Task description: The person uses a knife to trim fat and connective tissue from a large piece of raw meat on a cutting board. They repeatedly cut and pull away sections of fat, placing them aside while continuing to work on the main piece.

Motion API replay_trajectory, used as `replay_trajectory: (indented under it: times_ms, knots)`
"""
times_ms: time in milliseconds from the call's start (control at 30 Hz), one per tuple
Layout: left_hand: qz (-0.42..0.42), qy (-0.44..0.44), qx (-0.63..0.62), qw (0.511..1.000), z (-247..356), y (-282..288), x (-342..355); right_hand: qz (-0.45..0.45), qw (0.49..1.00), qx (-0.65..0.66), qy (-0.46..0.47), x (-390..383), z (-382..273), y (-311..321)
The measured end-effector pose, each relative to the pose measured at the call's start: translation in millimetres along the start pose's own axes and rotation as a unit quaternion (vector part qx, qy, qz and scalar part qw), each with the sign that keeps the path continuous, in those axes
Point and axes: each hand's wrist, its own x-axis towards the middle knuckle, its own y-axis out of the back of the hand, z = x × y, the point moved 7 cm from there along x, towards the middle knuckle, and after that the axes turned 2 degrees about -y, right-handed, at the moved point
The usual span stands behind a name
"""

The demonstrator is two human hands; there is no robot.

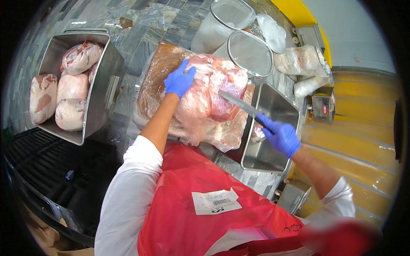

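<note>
A large piece of raw pink meat (209, 91) with pale fat lies on a cutting board (160, 83) covered in clear plastic. My left hand (180, 81), in a blue glove, rests on the meat's left side with its fingers stretched out. My right hand (282, 137), also gloved in blue, is closed round the dark handle of a knife (240, 103). The blade points up and to the left, its tip over the right part of the meat. Whether the edge touches the meat, I cannot tell.
Several packed meat pieces (71, 87) fill a deep metal bin (102, 81) at the left. A metal tub (267, 160) right of the board holds a small meat scrap (258, 133). Behind stand two hoop-rimmed, plastic-lined containers (252, 53). A black crate (60, 170) sits lower left.
</note>
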Motion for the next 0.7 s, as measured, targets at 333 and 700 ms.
replay_trajectory:
  times_ms: [333, 700]
  knots:
    - [0.022, -0.072, -0.047, 0.996, -4, -2, 8, 0.23, 0.939, 0.254, -0.012, -9, -1, -177]
    - [0.036, -0.059, -0.061, 0.996, -20, -5, 7, 0.148, 0.84, 0.492, -0.176, -31, -63, -187]
